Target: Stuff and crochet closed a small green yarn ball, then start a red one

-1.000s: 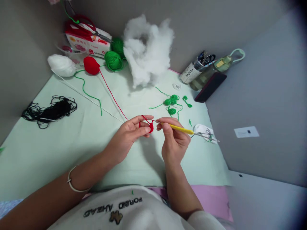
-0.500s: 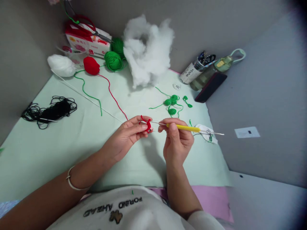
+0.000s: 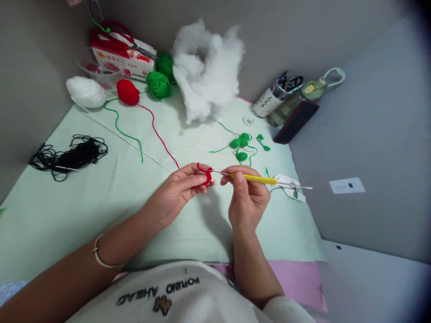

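Between the thumb and fingers of my left hand is a small red crochet piece. A bit of pale metal, too small to make out, shows at its lower right edge. My right hand grips a crochet hook by its yellow handle. One metal end reaches left to the top of the red piece; the other end points right, past my fingers. Red yarn runs from the red ball down to my left hand.
White stuffing is heaped at the back, beside green yarn balls. Black yarn lies on the left. Small green crocheted pieces are right of centre. A pen cup, a bottle and a phone line the right wall.
My right hand and the crochet hook have shifted slightly left, bringing the hook's tip up to the red piece. My left hand has barely moved.
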Available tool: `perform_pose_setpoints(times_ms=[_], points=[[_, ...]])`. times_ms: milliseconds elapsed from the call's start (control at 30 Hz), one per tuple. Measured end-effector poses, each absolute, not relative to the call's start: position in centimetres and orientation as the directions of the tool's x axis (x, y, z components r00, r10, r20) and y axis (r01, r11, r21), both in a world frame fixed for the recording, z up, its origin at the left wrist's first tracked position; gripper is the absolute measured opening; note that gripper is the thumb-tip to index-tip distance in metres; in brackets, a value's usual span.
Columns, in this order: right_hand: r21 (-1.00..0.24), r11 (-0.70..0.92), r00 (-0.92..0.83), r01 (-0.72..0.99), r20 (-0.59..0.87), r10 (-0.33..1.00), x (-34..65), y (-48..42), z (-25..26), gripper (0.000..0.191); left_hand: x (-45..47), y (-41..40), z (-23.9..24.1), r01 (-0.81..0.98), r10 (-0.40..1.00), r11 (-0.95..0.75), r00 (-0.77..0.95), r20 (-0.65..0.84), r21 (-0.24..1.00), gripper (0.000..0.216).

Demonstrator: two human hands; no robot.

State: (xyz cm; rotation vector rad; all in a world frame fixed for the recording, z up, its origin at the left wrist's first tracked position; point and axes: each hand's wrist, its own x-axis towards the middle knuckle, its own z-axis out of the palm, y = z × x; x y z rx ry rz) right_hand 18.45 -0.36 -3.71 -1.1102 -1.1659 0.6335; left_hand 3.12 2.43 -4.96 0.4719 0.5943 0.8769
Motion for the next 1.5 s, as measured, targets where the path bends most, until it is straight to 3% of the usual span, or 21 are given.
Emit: perform_pose_setpoints(times_ms=[400, 600, 800, 933, 1067, 1200, 1500], points=[[-0.912, 0.388, 0.286, 0.13, 0.409, 0.867, 18.4, -0.3, -4.0, 0.014, 3.1, 2.2, -4.9, -0.525, 0.827, 0.529, 0.496, -0.266, 0.666, 0.008], [-0.938, 0.325, 0.278, 0.123, 0.347, 0.896, 18.4, -0.4, -4.1, 0.016, 3.0, 2.2, -4.3, -0.5, 0.82, 0.543, 0.492, -0.295, 0.675, 0.035], [-0.94, 0.323, 0.237, 0.107, 0.339, 0.91, 18.4, -0.5, -4.0, 0.016, 3.0, 2.2, -4.1, -0.462, 0.808, 0.554, 0.497, -0.315, 0.693, 0.047], [-0.867, 0.414, 0.138, 0.277, 0.462, 0.876, 18.2, -0.6, -3.9, 0.011, 3.1, 2.0, -4.0, -0.447, 0.848, 0.487, 0.449, -0.282, 0.75, 0.061], [-0.723, 0.529, 0.082, 0.444, 0.621, 0.779, 17.9, -0.7, -4.0, 0.02, 3.2, 1.7, -3.7, -0.429, 0.891, 0.419, 0.363, -0.272, 0.8, 0.073], [-0.76, 0.471, 0.205, 0.447, 0.6, 0.773, 17.9, -0.6, -4.2, 0.016, 3.2, 1.7, -3.5, -0.39, 0.864, 0.453, 0.415, -0.287, 0.802, 0.065], [-0.948, 0.293, 0.323, 0.122, 0.317, 0.892, 18.1, -0.3, -4.3, 0.009, 3.0, 1.9, -3.8, -0.42, 0.827, 0.509, 0.48, -0.292, 0.751, 0.036]])
